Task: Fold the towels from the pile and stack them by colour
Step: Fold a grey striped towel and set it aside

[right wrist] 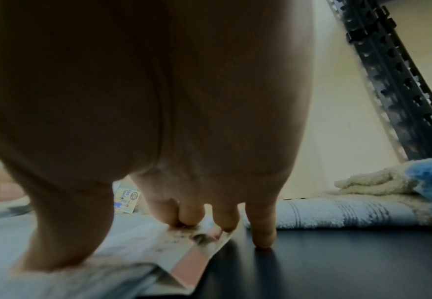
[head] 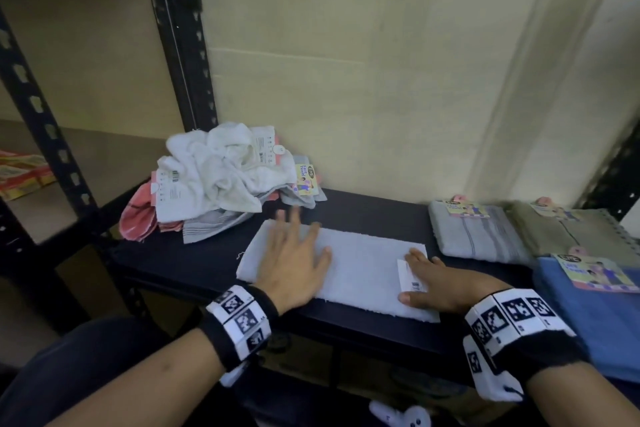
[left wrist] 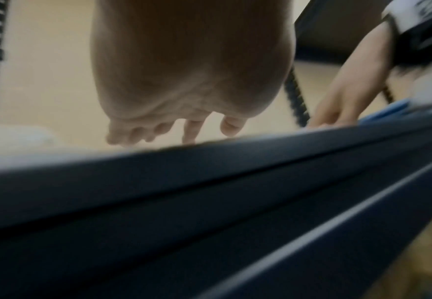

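Note:
A pale grey-white towel [head: 356, 263] lies folded into a long strip on the dark shelf [head: 180, 263]. My left hand [head: 294, 253] lies flat on its left half with the fingers spread, blurred in the head view. Over the towel's right end my right hand [head: 429, 282] presses flat, covering part of its paper label [head: 408, 279]; the label [right wrist: 173, 242] also shows under my fingertips [right wrist: 263, 236]. A crumpled pile of white, pink and grey towels [head: 221, 180] sits at the back left. Folded grey [head: 474, 230], beige [head: 561, 232] and blue [head: 595, 315] towels lie at the right.
Black perforated rack posts stand at the back left [head: 180, 45] and the far right [head: 613, 180]. A pale wall panel [head: 363, 62] closes the back of the shelf. The shelf's front edge [left wrist: 209, 192] runs just below my wrists.

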